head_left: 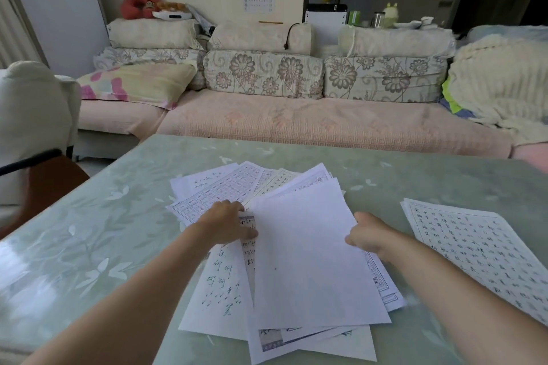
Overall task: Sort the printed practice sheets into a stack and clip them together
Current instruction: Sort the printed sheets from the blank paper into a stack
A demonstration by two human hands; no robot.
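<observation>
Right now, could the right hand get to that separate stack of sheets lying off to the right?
Probably yes. The side stack lies just beside the right hand with nothing between them, though that hand grips the edge of the blank sheet.

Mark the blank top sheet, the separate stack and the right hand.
blank top sheet (311, 264): head view, its white middle.
separate stack (480, 246): head view, printed top page.
right hand (367, 235): head view, back of hand.

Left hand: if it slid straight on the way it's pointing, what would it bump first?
Probably the blank sheet. The left hand points forward and right across the pile, and that sheet's left edge lies just ahead. Whether they already touch is unclear.
</observation>
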